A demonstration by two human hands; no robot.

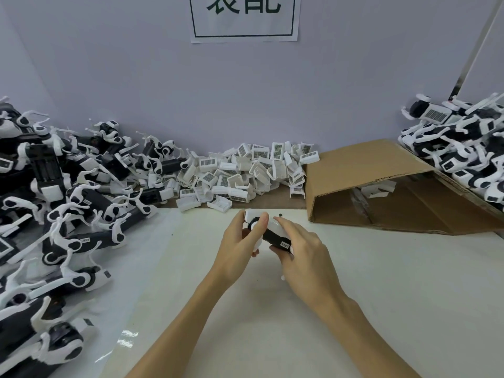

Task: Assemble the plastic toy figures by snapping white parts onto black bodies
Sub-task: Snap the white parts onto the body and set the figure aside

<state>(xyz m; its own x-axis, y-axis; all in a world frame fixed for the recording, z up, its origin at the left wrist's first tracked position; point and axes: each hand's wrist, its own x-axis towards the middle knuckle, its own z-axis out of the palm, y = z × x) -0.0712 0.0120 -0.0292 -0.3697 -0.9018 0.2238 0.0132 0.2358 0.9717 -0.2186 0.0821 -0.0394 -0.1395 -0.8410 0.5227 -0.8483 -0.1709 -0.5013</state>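
- Toy figure (268, 231), a black body with white parts, is held above the white surface (354, 296) near its middle, between both hands.
- Left hand (237, 246) curls round its left end, thumb on a round white piece; this grip pinches the figure.
- Right hand (302, 255) wraps the black body from the right, fingers curled over the top, also gripping it.
- Loose white parts (242, 170) lie heaped against the back wall.
- Piled figures (54, 214) crowd the left side; another pile (463, 148) sits right.
- A tipped cardboard box (381, 192) lies beside the white parts.
- A paper sign (242, 17) hangs on the wall.
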